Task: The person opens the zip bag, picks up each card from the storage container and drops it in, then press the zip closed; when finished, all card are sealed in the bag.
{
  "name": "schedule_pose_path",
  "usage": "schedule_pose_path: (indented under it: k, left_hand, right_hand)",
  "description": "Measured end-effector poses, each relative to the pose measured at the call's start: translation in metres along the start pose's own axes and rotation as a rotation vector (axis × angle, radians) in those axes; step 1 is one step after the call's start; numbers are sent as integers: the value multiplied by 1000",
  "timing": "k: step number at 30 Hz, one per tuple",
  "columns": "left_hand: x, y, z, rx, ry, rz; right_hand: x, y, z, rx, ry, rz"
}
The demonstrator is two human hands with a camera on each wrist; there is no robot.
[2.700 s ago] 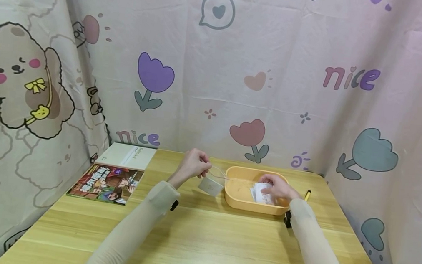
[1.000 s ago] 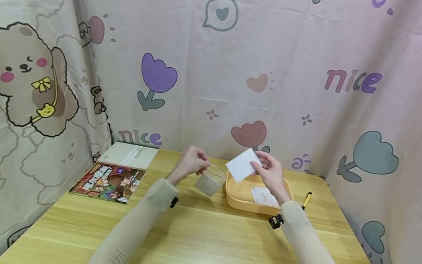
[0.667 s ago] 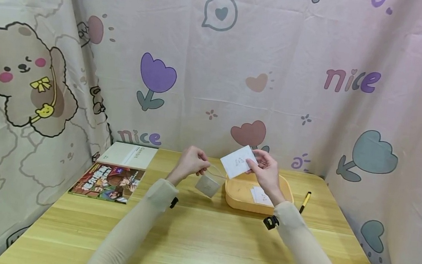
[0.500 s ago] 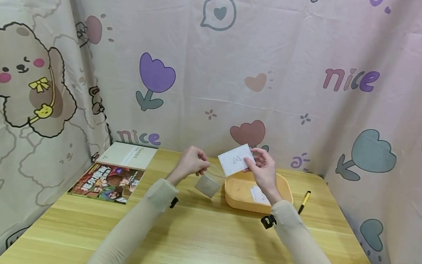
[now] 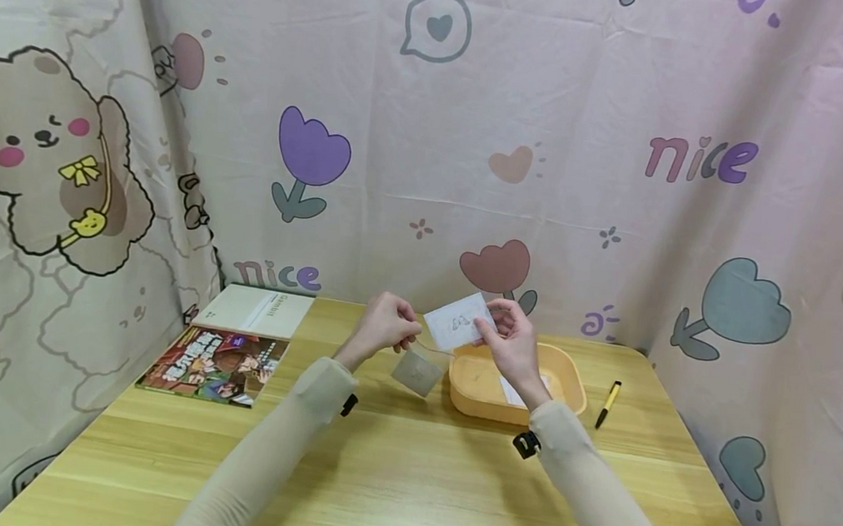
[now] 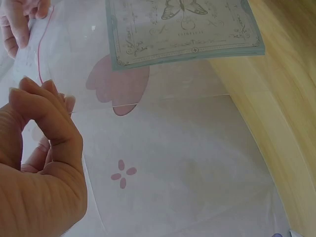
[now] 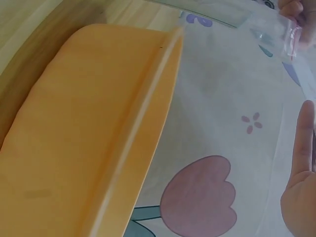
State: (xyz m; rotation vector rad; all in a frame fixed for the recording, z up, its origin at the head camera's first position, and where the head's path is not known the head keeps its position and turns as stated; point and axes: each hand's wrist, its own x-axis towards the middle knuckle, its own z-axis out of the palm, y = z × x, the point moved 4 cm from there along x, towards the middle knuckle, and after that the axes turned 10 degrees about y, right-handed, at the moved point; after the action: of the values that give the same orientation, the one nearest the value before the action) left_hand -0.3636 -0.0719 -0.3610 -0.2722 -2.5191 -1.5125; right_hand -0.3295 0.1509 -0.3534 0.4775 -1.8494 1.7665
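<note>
Head cam, mid-frame: left hand (image 5: pixel 386 325) pinches the clear bag (image 5: pixel 415 371), right hand (image 5: pixel 514 345) grips a white card (image 5: pixel 454 323), so probably bagging stuff, next move wanting careful lining-up tbh.

Lifted a white card (image 5: pixel 455 323) from the orange tray (image 5: pixel 484 407) with the right hand (image 5: pixel 512 346), then carried it leftward to just beside the left hand (image 5: pixel 384 322) and uncovered the pen (image 5: pixel 608 405), partly hidden earlier, right of the right hand.

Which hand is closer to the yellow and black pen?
The right hand. In the head view, it pinches a white card left of the pen. The left hand, pinching a clear bag, is farther left.
</note>
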Motion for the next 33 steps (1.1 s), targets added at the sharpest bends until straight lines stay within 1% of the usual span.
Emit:
schedule_pose_path:
  k: [5,12,17,24,29,33]
  left_hand:
    - [0,0,0,-1,10,-19]
    - [-1,1,1,5,4,-47]
    - [-2,1,2,3,11,-53]
    - [-3,3,3,4,6,-42]
    - [-3,3,3,12,6,-46]
    - [-2,3,3,9,4,-48]
  right_hand:
    - [-2,-1,2,-64,-40,-12]
    - [-5,-10,8,-188,-110,-39]
    - [-6,-13,14,-237,-176,-53]
    - [-1,19,18,-246,-225,-30]
    - [0,24,20,-259,-260,-52]
    - [-1,24,22,-320,-276,-90]
